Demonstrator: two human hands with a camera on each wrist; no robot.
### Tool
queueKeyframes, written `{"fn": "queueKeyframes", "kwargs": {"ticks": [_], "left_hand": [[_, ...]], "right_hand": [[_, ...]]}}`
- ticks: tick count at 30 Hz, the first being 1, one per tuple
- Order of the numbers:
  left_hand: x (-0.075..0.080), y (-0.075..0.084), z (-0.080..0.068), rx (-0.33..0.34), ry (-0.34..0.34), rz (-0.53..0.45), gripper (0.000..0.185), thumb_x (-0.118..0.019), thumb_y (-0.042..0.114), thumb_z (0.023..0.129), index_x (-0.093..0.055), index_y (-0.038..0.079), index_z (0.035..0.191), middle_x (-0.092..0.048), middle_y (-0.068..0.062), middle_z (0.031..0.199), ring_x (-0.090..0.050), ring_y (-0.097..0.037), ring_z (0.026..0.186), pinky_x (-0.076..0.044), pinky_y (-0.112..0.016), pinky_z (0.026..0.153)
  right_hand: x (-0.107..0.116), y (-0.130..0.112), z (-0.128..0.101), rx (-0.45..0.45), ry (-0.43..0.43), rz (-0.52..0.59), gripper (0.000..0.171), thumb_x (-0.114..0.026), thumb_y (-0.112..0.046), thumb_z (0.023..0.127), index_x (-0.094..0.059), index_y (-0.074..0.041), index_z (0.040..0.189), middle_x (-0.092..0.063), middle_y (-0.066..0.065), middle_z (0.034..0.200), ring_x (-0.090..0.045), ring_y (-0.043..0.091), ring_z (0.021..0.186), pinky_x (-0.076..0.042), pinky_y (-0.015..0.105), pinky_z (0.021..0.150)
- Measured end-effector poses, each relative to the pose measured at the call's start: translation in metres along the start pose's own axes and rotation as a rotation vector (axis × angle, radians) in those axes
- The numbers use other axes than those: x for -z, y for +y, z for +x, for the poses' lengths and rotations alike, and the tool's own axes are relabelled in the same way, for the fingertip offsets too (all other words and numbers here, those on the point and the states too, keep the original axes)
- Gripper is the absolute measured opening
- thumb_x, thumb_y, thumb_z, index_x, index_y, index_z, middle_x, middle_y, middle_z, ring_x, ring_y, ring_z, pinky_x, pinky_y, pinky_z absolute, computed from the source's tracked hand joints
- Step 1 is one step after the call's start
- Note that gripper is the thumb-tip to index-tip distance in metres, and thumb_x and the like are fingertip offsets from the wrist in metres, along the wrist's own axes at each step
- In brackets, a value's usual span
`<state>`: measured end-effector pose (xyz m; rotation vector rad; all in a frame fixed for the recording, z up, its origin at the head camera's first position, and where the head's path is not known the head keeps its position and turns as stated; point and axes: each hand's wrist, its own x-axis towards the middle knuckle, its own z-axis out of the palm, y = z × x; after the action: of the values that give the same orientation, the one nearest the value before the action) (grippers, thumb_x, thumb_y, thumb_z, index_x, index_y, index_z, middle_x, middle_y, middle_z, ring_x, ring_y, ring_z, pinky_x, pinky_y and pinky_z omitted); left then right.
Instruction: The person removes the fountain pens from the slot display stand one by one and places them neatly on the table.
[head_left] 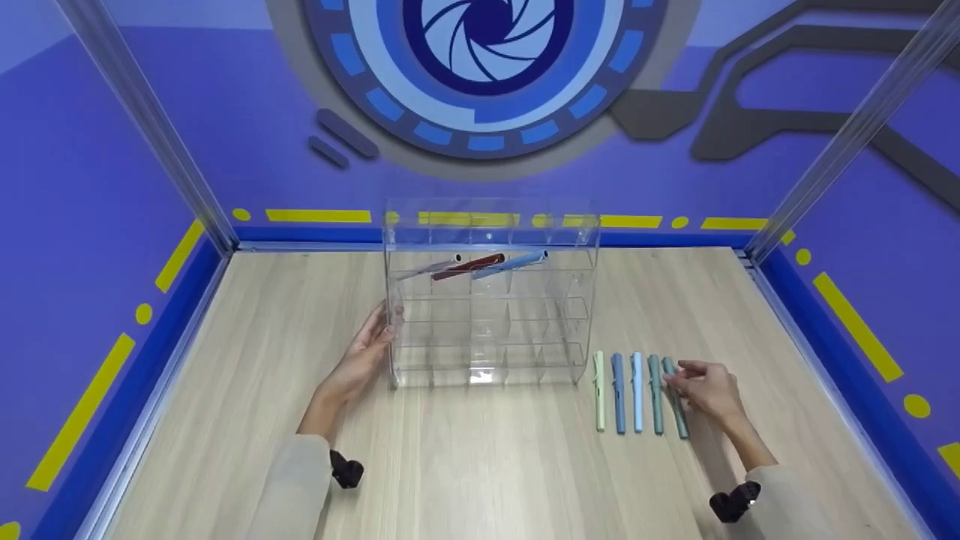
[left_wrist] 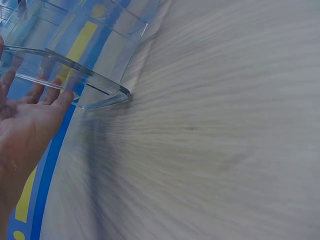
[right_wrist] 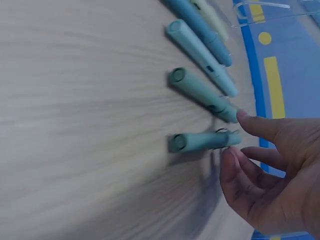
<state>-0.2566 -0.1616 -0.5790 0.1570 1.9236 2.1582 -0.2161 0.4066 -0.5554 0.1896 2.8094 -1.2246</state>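
Observation:
A clear acrylic organizer (head_left: 487, 322) with several rows of compartments stands upright on the wooden table (head_left: 480, 472). Its top row holds a grey pen (head_left: 427, 268), a maroon pen (head_left: 469, 266) and a blue pen (head_left: 510, 264). My left hand (head_left: 364, 352) lies flat with straight fingers against the organizer's left wall (left_wrist: 75, 75). To the organizer's right lies a row of pens. My right hand (head_left: 701, 382) pinches the far end of the rightmost dark teal pen (right_wrist: 197, 141), which lies skewed from its neighbours on the table.
The other pens in the row are light green (head_left: 598, 390), blue (head_left: 618, 394), light blue (head_left: 637, 390) and teal (head_left: 655, 394). Blue walls and metal corner posts (head_left: 150, 127) bound the table on three sides.

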Motion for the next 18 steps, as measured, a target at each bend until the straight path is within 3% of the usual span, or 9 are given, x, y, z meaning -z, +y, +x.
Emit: {"fn": "queueKeyframes", "kwargs": {"ticks": [9,18], "left_hand": [[0.001,-0.001,-0.002,-0.016,0.006,-0.016,0.07,-0.047,0.03,0.11,-0.007,0.022,0.166,-0.006,-0.008,0.174,-0.006,-0.03,0.162,-0.009,-0.046,0.133],[-0.002,-0.002,0.0,-0.03,0.004,-0.018,0.068,-0.045,0.031,0.11,-0.007,0.021,0.166,-0.005,-0.008,0.174,-0.002,-0.03,0.162,-0.004,-0.048,0.133]], "right_hand": [[-0.001,-0.059,0.008,0.109,-0.019,0.129,0.041,-0.064,-0.019,0.103,-0.062,0.008,0.132,-0.072,0.025,0.119,-0.068,-0.004,0.081,-0.062,0.02,0.07],[-0.026,-0.142,0.013,0.352,-0.073,0.271,0.032,-0.065,-0.012,0.101,-0.067,0.006,0.127,-0.072,0.022,0.108,-0.07,0.006,0.082,-0.061,0.018,0.068]]}}
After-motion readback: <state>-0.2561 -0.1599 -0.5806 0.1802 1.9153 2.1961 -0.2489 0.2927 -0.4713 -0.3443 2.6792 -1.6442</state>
